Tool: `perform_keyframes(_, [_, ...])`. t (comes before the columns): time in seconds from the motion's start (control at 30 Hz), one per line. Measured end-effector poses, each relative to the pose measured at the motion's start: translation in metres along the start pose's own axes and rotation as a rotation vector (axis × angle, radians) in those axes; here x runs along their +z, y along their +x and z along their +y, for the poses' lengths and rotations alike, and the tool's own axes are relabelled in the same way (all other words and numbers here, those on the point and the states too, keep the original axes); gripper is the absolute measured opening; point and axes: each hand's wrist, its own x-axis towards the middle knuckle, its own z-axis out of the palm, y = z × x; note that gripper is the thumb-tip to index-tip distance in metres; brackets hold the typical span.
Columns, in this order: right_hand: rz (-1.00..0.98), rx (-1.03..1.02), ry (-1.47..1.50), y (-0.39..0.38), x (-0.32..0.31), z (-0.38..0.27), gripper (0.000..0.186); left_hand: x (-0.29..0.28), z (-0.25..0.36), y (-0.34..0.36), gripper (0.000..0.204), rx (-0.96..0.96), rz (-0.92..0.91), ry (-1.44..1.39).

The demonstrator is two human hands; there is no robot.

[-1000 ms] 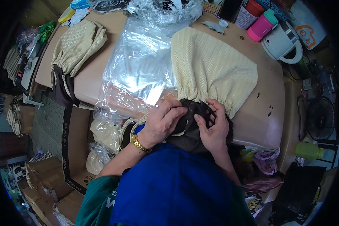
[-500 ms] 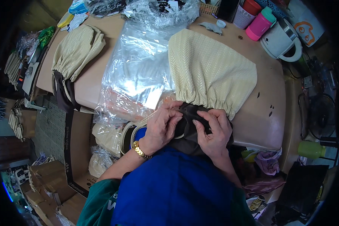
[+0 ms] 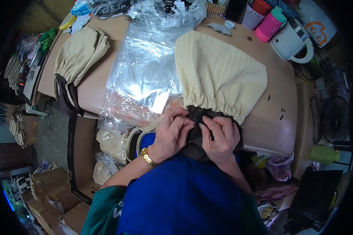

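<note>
The left hand (image 3: 171, 131) is narrow, thumb and forefinger nipping the dark lining (image 3: 196, 136) just below the bag's gathered edge. The right hand (image 3: 220, 137) faces it from the other side of the same fold, thumb and fingertips drawn together on the cloth; whatever fine detail lies between the two pinches is too small to tell. The lining meets the bag (image 3: 221, 70) at its near, gathered side, and the bag itself lies flat, its cream weave spread away from the hands.

The step in hand looks like close fingertip work on one spot of the lining. By my judgement, the next move calls for both pinches kept near each other, with the cloth neither pulled tight nor bunched over that spot.

Left of the bag's gathers, a cord (image 3: 147, 127) curves beside the left hand. Clear plastic (image 3: 145, 66) lies along the bag's left side, with a second bag (image 3: 80, 55) beyond it. Past the bag's far right stand a bottle (image 3: 270, 26) and a kettle (image 3: 288, 46).
</note>
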Motion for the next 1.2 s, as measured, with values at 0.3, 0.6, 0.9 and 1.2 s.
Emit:
perform_keyframes(0.3, [0.026,0.294,0.08,0.082,-0.009,0.112,0.028,-0.043,0.011,-0.021,0.026,-0.161,-0.502,-0.386])
perform_keyframes(0.6, [-0.075,0.252,-0.148,0.146,-0.008,0.181,0.031,-0.044,0.016,-0.034,0.04,-0.266,-0.449,0.155])
perform_keyframes(0.9, [-0.738,0.395,0.211,-0.053,-0.092,0.061,0.032,-0.032,0.025,-0.019,0.039,-0.021,-0.35,-0.121])
perform_keyframes(1.2, [-0.469,0.74,0.672,-0.039,-0.121,0.081,0.04,-0.022,0.014,0.008,0.02,0.188,-0.352,0.013])
